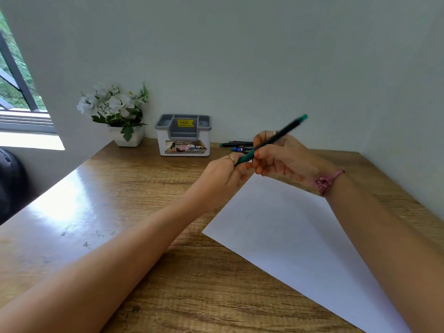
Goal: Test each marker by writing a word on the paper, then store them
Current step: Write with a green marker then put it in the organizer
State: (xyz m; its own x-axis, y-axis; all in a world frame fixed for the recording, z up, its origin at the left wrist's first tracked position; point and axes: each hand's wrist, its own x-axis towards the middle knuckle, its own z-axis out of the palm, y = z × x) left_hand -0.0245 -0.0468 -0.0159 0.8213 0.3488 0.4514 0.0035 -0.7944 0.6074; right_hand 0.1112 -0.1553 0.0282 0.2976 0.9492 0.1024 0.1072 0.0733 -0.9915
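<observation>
We hold the green marker (269, 141) over the paper's (307, 236) far corner: right hand (283, 156) clamped round the barrel, left hand (228, 171) pinching its cap end (likely to uncap). Spare markers (237, 146) wait near the tabletop's (144, 200) far edge, beside the organizer (183, 135).

Bare forearms, a pink braided wristband (324, 182) on the right wrist, rings on both hands.
</observation>
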